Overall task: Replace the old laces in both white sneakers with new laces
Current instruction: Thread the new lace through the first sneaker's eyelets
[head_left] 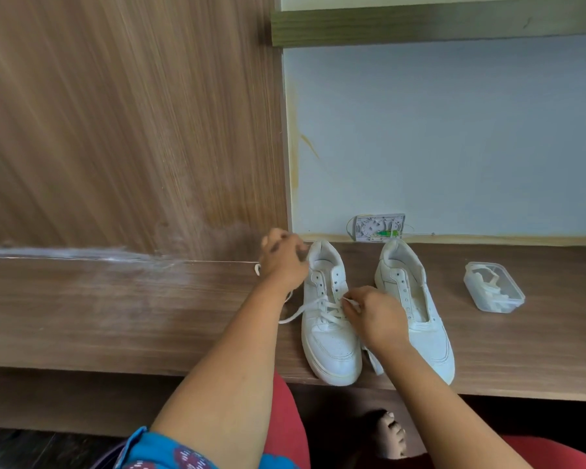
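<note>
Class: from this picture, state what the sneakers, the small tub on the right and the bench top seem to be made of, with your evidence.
Sneakers: smooth white leather or imitation, stitched panels, faint sheen. Tub: clear plastic, contents visible through it. Bench top: brown wood-grain, probably laminate, slightly glossy.

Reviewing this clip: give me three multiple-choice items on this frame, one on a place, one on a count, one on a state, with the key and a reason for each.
1. Where is the clear plastic container?
A. Right of both sneakers
B. Between the sneakers
C. On the floor

2. How many white sneakers are on the wooden ledge?
A. One
B. Two
C. Three

3. What state is the right sneaker in?
A. Fully laced
B. Half laced
C. No lace, eyelets empty

Key: 1 A, it sits apart, on the ledge's right side. 2 B, a pair stands side by side. 3 C, only the left sneaker carries a lace, worked by the left hand and right hand.
</note>
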Motion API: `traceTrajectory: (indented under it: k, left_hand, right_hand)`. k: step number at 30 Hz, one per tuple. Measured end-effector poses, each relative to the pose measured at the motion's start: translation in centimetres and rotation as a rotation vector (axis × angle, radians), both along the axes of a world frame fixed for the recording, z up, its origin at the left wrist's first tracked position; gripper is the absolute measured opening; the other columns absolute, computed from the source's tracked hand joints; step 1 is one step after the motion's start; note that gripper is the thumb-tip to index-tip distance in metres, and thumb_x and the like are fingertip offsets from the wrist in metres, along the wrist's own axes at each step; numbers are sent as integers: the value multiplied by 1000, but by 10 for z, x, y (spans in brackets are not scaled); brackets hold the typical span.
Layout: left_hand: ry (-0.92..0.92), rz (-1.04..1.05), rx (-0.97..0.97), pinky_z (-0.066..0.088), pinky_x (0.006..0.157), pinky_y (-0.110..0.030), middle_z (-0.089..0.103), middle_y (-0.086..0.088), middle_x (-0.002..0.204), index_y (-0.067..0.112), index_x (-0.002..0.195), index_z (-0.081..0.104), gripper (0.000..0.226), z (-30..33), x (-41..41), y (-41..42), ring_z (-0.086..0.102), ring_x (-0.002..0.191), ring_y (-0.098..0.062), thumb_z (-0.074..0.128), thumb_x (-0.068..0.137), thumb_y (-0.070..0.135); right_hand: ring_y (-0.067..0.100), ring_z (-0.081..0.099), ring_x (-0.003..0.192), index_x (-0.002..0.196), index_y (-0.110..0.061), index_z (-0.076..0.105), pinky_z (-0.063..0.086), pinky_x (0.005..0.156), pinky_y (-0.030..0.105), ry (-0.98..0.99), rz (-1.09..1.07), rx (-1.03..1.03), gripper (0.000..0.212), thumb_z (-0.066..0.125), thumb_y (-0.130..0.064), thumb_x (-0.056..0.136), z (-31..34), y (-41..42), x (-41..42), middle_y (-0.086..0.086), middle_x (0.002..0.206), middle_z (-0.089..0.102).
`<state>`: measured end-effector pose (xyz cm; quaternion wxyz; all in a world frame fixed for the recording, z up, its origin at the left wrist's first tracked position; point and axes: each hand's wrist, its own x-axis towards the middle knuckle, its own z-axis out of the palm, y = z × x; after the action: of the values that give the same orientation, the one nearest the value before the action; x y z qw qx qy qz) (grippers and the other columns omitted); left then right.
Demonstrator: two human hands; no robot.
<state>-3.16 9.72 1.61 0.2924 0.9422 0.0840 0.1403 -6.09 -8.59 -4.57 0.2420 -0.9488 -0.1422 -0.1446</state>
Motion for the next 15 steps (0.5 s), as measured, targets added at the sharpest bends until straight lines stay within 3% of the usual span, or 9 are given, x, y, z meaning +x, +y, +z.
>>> traceTrajectory:
  k: [2, 4, 6, 11, 15]
  left_hand:
    - [25, -170, 157, 26, 108, -33, 33, 4, 142, 25, 107, 67, 20, 0, -1, -10, 20, 141, -20, 65, 88, 24]
    - [194, -301, 310, 17, 117, -41, 19, -1, 157, 25, 113, 67, 24, -5, 0, -24, -2, 149, -23, 60, 90, 25]
    - [341, -370, 329, 11, 120, -48, 13, -4, 161, 22, 112, 67, 25, -11, 0, -33, -12, 149, -25, 58, 89, 21]
    - [397, -402, 124, 4, 120, -50, 17, -2, 161, 24, 101, 71, 16, -16, -2, -27, -12, 149, -25, 66, 87, 20]
    - [424, -432, 216, 6, 120, -49, 16, 3, 161, 28, 106, 69, 18, -16, -4, -26, -9, 149, -25, 66, 88, 27]
  right_hand:
    - [21, 56, 67, 76, -18, 69, 39, 49, 29, -132, -15, -120, 15, 65, -28, 86, 0, 4, -2, -3, 73, 57]
    - [23, 51, 62, 65, -16, 68, 33, 45, 27, -241, -40, -217, 16, 74, -24, 78, -2, 8, -5, -2, 66, 51]
    - [25, 50, 64, 66, -16, 70, 36, 47, 28, -280, -60, -207, 15, 76, -23, 78, -6, 10, -8, 0, 67, 52]
    - [25, 51, 78, 89, -16, 74, 47, 60, 36, -130, 27, -148, 18, 60, -27, 92, -12, 5, -4, 2, 82, 57]
    - [21, 57, 86, 128, -22, 56, 48, 74, 34, 166, 125, 139, 36, 46, -13, 95, 8, -1, 4, 4, 94, 60]
